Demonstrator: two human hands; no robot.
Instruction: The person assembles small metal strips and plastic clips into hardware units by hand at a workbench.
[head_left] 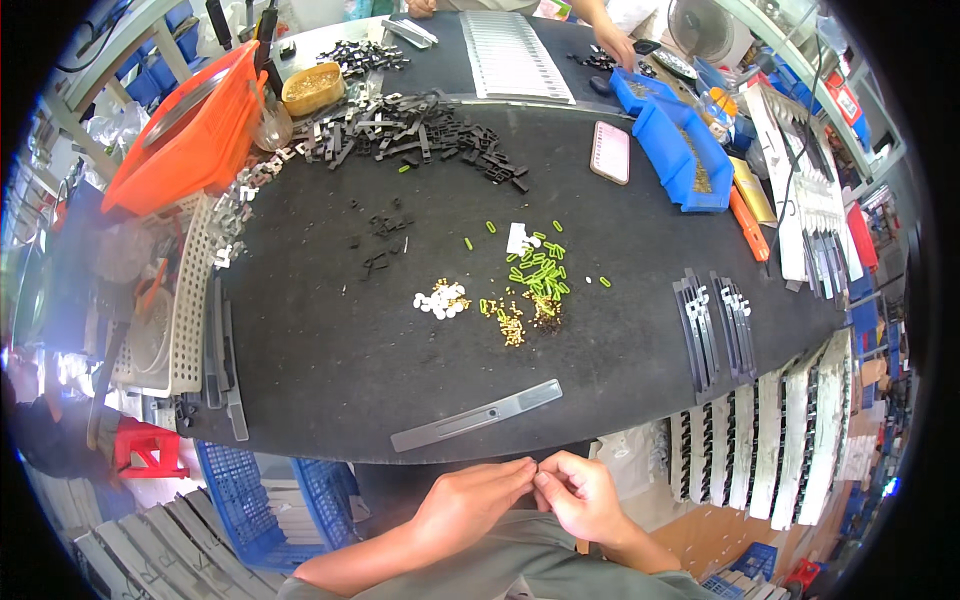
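Observation:
Just off the table's near edge, my left hand (468, 507) and my right hand (585, 500) meet at the fingertips. Both are closed in a pinch, and anything between the fingers is hidden or too small to name. A flat grey metal bar (478, 415) lies slantwise on the black tabletop (330, 340) beyond them. Farther in are loose green oval rings (540, 272), small white pieces (440, 302) and tiny brass-coloured parts (511, 330). Small black pieces (388, 224) are scattered to their left.
A heap of black parts (400, 130) covers the far left, beside an orange bin (185, 130). Blue trays (683, 160) and a phone (610, 152) are at the far right. Grey strips (697, 335) lie right. Across the table, another person's hand (615, 45) reaches toward black parts.

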